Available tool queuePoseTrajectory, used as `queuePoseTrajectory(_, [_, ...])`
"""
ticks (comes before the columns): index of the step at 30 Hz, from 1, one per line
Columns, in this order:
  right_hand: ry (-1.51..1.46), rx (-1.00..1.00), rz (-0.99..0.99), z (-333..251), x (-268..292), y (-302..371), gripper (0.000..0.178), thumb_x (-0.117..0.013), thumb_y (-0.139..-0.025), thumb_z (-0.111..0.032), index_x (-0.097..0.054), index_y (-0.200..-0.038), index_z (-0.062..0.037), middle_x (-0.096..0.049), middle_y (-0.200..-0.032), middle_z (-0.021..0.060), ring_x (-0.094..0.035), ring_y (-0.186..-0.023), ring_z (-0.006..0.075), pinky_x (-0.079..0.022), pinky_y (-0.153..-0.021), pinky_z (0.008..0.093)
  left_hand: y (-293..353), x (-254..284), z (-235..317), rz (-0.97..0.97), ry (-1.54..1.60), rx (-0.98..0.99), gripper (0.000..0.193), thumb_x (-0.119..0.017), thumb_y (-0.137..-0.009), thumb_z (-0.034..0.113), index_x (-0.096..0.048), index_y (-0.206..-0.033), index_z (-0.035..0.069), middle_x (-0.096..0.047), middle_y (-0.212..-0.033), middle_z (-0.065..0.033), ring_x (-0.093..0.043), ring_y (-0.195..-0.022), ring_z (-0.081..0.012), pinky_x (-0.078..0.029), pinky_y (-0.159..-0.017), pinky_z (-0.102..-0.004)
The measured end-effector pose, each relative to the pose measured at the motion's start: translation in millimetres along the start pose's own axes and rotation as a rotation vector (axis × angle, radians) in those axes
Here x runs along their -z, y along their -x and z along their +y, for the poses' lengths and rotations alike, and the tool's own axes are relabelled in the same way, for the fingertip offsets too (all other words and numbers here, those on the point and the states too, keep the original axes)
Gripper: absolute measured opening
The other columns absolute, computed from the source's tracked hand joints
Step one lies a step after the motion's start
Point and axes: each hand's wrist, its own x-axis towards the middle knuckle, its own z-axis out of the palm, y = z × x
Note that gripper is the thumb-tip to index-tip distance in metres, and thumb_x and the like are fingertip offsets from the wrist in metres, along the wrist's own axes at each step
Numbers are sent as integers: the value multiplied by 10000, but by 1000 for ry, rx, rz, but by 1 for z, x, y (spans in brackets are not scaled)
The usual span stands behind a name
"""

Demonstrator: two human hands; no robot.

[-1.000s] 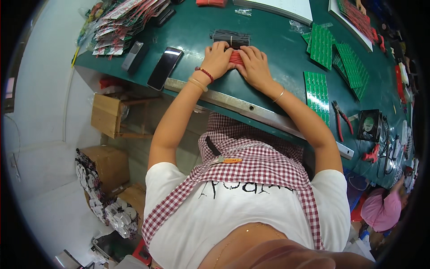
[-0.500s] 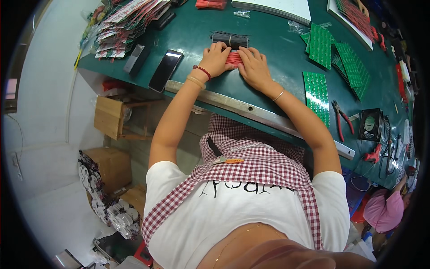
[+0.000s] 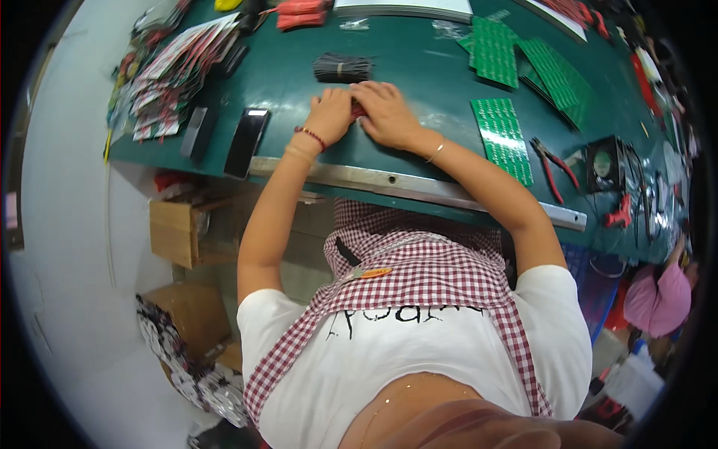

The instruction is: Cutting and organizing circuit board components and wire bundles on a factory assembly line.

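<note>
My left hand (image 3: 331, 114) and my right hand (image 3: 385, 114) meet over the green tabletop, both with bent fingers around a bundle of red wires (image 3: 359, 111). Only a small red patch of it shows between them; the fingers cover the rest. Just beyond my hands lies a bundle of black wires (image 3: 342, 69), bound round its middle with a pale band. Neither hand touches that bundle.
A metal bar (image 3: 389, 179) runs along the table's near edge. A phone (image 3: 247, 142) and a grey box (image 3: 194, 133) lie left, near stacked wired cards (image 3: 176, 75). Green circuit boards (image 3: 501, 138) and red-handled pliers (image 3: 555, 168) lie right. More red wires (image 3: 301, 13) sit farther back.
My hands have drawn closer together over the red wires, which are now mostly covered. The whole view has shifted, and the black bundle shows a gap from my fingers.
</note>
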Motion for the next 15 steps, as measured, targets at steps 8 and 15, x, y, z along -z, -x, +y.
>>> queuePoseTrajectory(8, [147,13,-134,2,-2,5,241,-542,-771,-126,-548,-995,-38,-533,-1034,109,-480,-1038,274,-297,-982,521,15,-14,29,147,-245,-80,105,-501,-788,84,-508,-887,51,-514,-885,-87,-504,-864,-255,-411,-714,-394])
queuePoseTrajectory(15, [291,-54,-5,-17,-11,15,114,-486,-792,-154,-540,-848,-70,-529,-884,92,-493,-903,250,-372,-821,446,19,-7,35,183,-239,-53,108,-491,-769,47,-466,-875,44,-479,-892,-112,-481,-878,-289,-382,-712,-386])
